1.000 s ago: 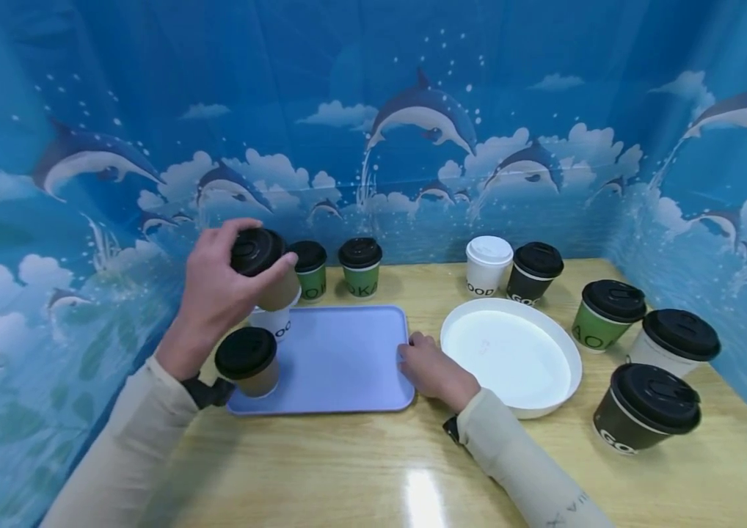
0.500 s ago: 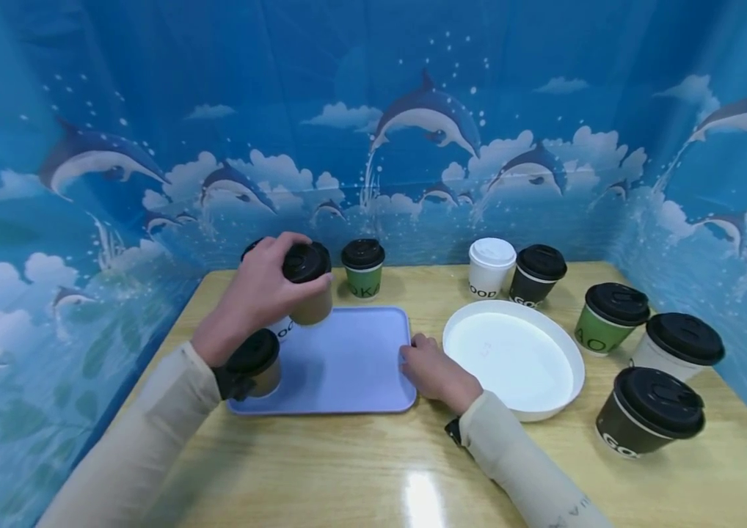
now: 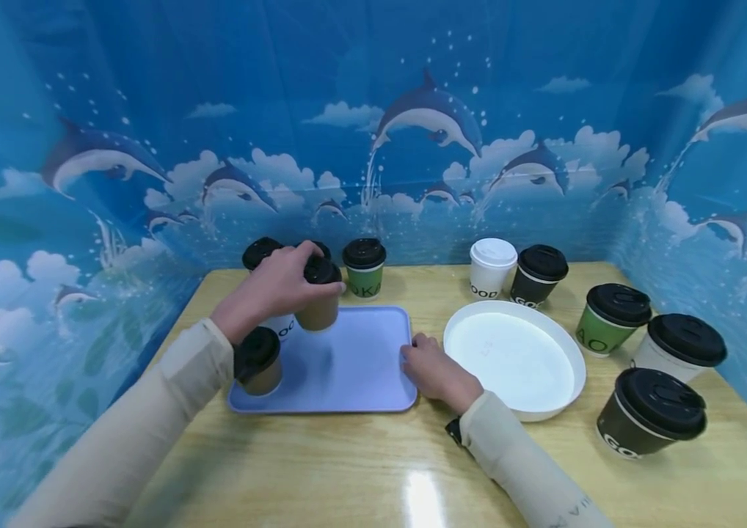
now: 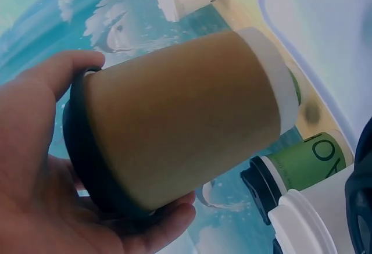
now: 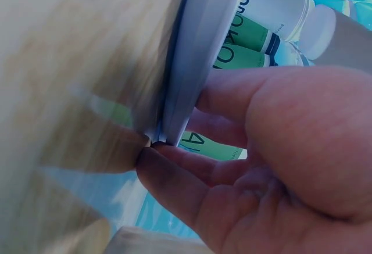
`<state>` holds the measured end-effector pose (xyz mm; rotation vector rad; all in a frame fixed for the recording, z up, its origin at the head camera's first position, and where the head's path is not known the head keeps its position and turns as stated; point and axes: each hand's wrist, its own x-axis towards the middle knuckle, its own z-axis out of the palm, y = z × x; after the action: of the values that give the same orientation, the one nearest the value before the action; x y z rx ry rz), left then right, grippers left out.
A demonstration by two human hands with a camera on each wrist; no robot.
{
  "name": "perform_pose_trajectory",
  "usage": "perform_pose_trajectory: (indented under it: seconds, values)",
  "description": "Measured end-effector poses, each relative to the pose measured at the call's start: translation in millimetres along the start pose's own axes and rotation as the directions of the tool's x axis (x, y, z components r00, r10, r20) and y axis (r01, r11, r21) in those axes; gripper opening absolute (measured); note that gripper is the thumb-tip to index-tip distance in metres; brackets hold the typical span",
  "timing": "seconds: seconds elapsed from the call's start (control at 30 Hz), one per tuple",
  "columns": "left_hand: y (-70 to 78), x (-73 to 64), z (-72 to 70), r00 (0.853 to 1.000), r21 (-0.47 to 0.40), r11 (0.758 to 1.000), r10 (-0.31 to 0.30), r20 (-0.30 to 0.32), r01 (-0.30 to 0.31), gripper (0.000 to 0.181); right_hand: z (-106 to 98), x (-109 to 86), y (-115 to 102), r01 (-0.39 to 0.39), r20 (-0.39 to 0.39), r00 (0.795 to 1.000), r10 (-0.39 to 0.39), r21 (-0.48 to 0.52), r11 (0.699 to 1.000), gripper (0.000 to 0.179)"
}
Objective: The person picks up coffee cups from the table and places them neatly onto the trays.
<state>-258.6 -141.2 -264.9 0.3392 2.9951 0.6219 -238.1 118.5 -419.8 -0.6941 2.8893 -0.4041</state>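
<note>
My left hand (image 3: 274, 290) grips a brown paper cup (image 3: 318, 312) by its black lid, holding it above the lavender tray (image 3: 360, 367). In the left wrist view the cup (image 4: 186, 108) is whole, with the fingers and thumb around its lid. On the tray's left part stands another brown cup (image 3: 263, 374) with a black lid. Behind it, a white lettered cup (image 3: 286, 327) is mostly hidden by my left hand. My right hand (image 3: 436, 370) pinches the tray's right edge; the right wrist view shows thumb and fingers at its rim (image 5: 200, 50).
Beyond the tray stand a green cup (image 3: 365, 275) and other black-lidded cups partly behind the left hand. A round white tray (image 3: 512, 359) lies to the right. Around it are a white-lidded cup (image 3: 491, 271), a green cup (image 3: 601, 330) and several black-lidded cups. A dolphin-printed curtain (image 3: 373, 132) encloses the table.
My left hand has carried the brown cup rightward and lower, from above the white cup to over the tray's back part. The right hand stays at the tray's edge.
</note>
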Motion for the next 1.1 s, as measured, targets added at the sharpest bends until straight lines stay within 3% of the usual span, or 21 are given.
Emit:
perform_pose_trajectory:
  seconds: [0.37, 0.77, 1.1]
  values:
    - [1.1, 27.0, 13.2, 0.992, 0.061, 0.997, 0.032, 0.124, -0.039, 0.068, 1, 0.2, 1, -0.020, 0.018, 1.000, 0.020, 0.005, 1.000, 0.032]
    - [4.2, 48.0, 23.8, 0.965, 0.219, 0.976, -0.068, 0.252, 0.011, 0.084, 2, 1.3, 1, -0.004, 0.001, 1.000, 0.004, 0.011, 1.000, 0.031]
    - [4.5, 56.8, 29.5, 0.939, 0.273, 0.961, -0.128, 0.319, 0.038, 0.091, 2, 1.5, 1, -0.004, -0.003, 1.000, 0.004, 0.006, 1.000, 0.031]
